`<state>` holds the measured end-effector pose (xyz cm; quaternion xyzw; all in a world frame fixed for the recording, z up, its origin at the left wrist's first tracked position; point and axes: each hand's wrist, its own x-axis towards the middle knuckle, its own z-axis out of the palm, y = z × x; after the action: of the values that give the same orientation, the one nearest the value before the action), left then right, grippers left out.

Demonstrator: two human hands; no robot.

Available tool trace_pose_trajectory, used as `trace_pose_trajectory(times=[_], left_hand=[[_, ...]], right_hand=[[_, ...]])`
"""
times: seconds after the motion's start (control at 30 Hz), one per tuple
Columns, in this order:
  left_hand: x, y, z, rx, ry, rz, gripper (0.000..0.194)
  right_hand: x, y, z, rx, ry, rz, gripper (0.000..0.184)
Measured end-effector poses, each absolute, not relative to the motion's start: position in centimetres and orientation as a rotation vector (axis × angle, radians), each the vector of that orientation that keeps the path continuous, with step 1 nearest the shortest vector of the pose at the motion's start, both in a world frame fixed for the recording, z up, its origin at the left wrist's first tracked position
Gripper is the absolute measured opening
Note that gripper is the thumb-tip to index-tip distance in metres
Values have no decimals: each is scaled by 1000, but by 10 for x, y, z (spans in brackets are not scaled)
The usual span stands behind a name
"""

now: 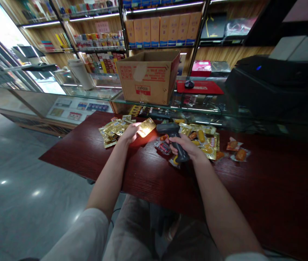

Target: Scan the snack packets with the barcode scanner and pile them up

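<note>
My left hand (131,133) is closed on the edge of a flat gold snack packet (146,127), which is tilted up over the table. Light shines on the packet and the wood beneath it. My right hand (184,145) grips the handle of a dark barcode scanner (172,131), its head pointing left toward the packet. Beside my left hand lies a heap of gold packets (113,131). Around and behind the scanner, more gold packets (212,144) lie mixed with clear-wrapped yellow and orange snacks (201,136). A dark red wrapped snack (163,147) sits just left of the scanner's handle.
The dark red wooden table (148,174) spans the front. Behind it, an open cardboard box (145,81) stands on a glass counter, with a mouse (189,84) on a red mat (210,87). Two wrapped snacks (241,154) lie at right. A dark machine (275,90) stands back right.
</note>
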<state>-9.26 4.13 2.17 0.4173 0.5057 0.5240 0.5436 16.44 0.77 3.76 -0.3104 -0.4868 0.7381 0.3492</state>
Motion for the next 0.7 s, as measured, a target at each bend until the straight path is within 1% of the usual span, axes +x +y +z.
trace_pose_trajectory(times=[0.1, 0.17, 0.23, 0.3, 0.37, 0.5, 0.6, 0.7], left_hand=[[-94, 41, 22, 1059, 1256, 1230, 36], [-98, 41, 24, 1171, 1397, 1222, 35], [-102, 41, 28, 1370, 1665, 1260, 39], [-107, 38, 31, 1611, 1989, 1294, 48], [-113, 32, 33, 1775, 2279, 1221, 53], [-120, 21, 35, 1700, 2700, 997, 51], [-118, 19, 38, 1716, 2770, 985, 55], [-108, 23, 33, 2013, 2508, 890, 52]], right_hand=[[166, 9, 35, -823, -1277, 1917, 30], [167, 9, 36, -832, -1286, 1902, 30], [169, 9, 38, -833, -1272, 1866, 32], [173, 10, 40, -825, -1234, 1827, 34], [179, 11, 42, -821, -1188, 1784, 34], [192, 17, 42, -838, -1144, 1715, 33], [198, 20, 39, -859, -1144, 1707, 34], [200, 23, 36, -869, -1141, 1712, 35]])
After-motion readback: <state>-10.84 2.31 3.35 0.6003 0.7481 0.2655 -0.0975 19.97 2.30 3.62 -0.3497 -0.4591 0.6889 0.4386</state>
